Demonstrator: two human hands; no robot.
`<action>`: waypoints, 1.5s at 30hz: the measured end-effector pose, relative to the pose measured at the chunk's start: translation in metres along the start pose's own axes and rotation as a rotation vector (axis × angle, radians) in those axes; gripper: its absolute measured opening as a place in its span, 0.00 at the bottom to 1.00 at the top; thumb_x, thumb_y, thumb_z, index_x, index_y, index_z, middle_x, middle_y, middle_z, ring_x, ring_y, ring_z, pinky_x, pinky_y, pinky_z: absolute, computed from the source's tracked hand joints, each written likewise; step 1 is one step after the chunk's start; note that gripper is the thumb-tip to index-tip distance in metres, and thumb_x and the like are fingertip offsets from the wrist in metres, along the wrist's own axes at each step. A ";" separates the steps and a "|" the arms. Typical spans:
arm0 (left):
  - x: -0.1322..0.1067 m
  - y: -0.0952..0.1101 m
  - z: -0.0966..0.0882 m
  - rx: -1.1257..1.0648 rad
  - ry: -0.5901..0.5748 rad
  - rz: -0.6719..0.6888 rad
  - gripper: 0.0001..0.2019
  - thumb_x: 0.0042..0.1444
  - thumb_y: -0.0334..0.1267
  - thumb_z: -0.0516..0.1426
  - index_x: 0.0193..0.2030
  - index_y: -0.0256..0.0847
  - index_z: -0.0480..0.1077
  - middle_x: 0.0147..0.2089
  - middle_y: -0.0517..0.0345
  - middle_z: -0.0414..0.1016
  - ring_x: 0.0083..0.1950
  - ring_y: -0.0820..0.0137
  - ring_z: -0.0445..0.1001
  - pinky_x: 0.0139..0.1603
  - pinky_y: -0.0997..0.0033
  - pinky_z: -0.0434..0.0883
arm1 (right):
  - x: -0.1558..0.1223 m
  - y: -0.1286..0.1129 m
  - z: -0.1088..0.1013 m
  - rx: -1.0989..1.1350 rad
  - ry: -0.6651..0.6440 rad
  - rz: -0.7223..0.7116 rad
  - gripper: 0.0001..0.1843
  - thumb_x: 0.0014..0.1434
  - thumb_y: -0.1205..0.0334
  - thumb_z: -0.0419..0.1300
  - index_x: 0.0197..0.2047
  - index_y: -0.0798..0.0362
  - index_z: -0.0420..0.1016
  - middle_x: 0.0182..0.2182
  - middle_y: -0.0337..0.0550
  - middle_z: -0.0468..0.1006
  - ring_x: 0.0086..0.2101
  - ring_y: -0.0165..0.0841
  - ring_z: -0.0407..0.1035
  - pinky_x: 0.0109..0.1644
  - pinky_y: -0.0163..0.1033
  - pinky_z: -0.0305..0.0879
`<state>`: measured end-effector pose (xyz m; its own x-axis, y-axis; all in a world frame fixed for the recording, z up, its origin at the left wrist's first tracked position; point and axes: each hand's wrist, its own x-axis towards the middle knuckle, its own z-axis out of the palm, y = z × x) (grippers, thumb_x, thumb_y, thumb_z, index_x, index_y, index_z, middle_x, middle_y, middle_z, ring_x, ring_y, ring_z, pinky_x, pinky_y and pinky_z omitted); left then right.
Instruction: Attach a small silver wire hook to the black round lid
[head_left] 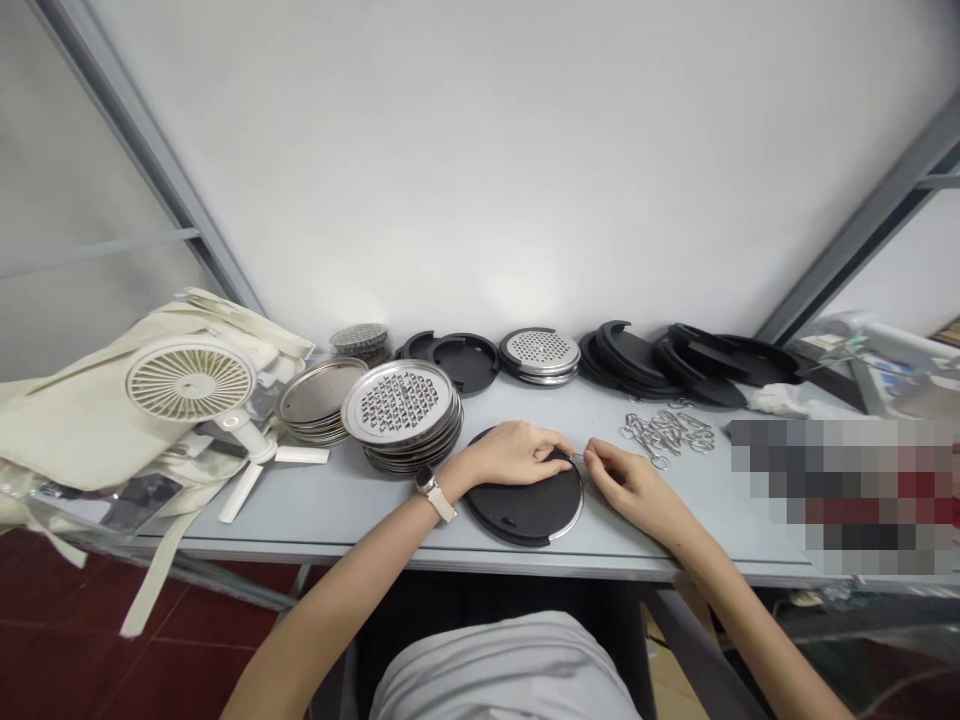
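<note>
Right fingers [592,458] pinched firmly together on a small silver wire hook [576,457], held at the edge of a round black plastic disc with a steel rim [525,515]. Left fingers [544,445], close together, curl over the disc, steadying it flat on the pale grey surface [375,515]. A heap of silver wire hooks [666,432] lies beyond the disc, to its right.
</note>
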<state>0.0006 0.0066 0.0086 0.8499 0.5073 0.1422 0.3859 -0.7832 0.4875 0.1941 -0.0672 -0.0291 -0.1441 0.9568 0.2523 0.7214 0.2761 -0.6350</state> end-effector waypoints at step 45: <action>-0.002 0.000 0.003 0.080 0.049 0.052 0.11 0.61 0.43 0.52 0.44 0.42 0.70 0.24 0.67 0.63 0.25 0.78 0.62 0.27 0.77 0.55 | 0.000 -0.004 -0.002 0.047 -0.005 0.027 0.15 0.66 0.55 0.43 0.28 0.50 0.57 0.21 0.34 0.63 0.25 0.30 0.61 0.31 0.35 0.57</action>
<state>0.0002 0.0049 0.0060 0.8520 0.4803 0.2084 0.3705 -0.8343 0.4082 0.1927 -0.0682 -0.0252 -0.1286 0.9644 0.2312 0.6927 0.2542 -0.6749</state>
